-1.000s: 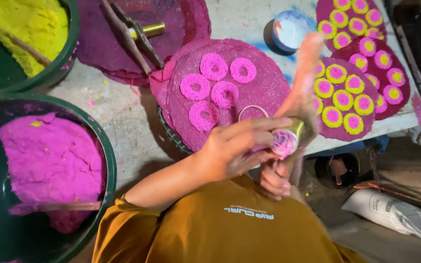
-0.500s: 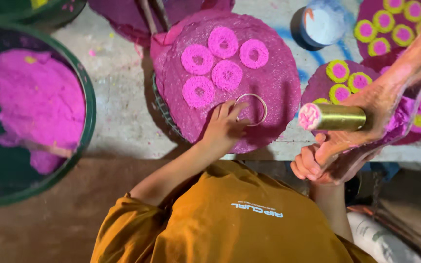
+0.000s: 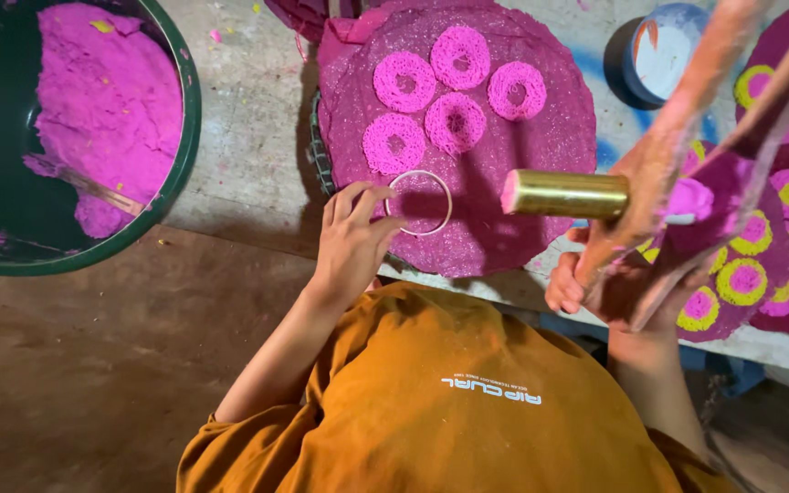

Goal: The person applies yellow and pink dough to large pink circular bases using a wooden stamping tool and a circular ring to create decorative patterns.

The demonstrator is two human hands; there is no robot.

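Metal ring [image 3: 419, 203]: lies flat on the magenta-dusted round tray [image 3: 541, 137], lower middle of the disc, just below four pink powder rings [image 3: 456, 122].
Left hand [image 3: 351, 245]: fingers loosely apart, tips touching the ring's left rim.
Brass tube [image 3: 566, 194]: held level above the tray, right of the ring, pink powder at its left end.
Right hand [image 3: 595, 285]: below the tube, fingers curled; what they grip cannot be told.
Blurred arm [image 3: 687, 119]: pink-stained, comes down from upper right to the tube.
Green tub [image 3: 180, 137]: upper left, holding pink powder.
Right edge: pink-and-yellow rings [image 3: 740, 281].
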